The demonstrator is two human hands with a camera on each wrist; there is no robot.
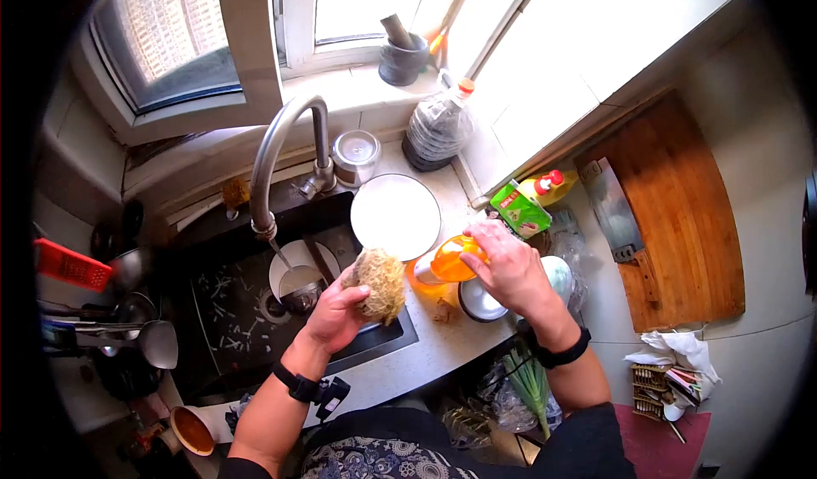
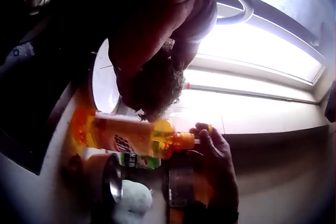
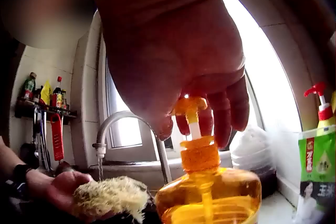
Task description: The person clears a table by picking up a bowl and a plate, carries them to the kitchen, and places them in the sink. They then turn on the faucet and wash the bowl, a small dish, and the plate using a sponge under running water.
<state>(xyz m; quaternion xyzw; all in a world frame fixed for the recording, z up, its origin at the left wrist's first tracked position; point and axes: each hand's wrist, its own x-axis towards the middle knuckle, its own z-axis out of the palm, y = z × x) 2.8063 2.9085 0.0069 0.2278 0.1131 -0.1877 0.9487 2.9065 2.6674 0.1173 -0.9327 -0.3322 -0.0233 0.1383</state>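
My left hand [image 1: 332,316] grips a fibrous loofah scrubber [image 1: 379,287] over the sink's right edge, fingers beneath and thumb on its near side. In the right wrist view the pale, frayed loofah [image 3: 111,196] is turned toward the pump bottle. An orange dish soap bottle [image 1: 441,262] stands on the counter, partly behind the loofah. From above, my right hand [image 1: 508,266] holds its pump head [image 3: 190,106], thumb on one side and fingers on the other. Liquid shows inside the clear orange bottle [image 3: 210,198], and its label faces the left wrist camera.
Water trickles from the curved faucet [image 1: 265,164] into the dark sink [image 1: 213,343], where a bowl and ladle sit among scraps. A white plate [image 1: 396,215], metal bowl [image 1: 481,302] and green pouch [image 1: 519,210] flank the bottle. A cleaver [image 1: 611,207] lies by a wooden board [image 1: 681,224].
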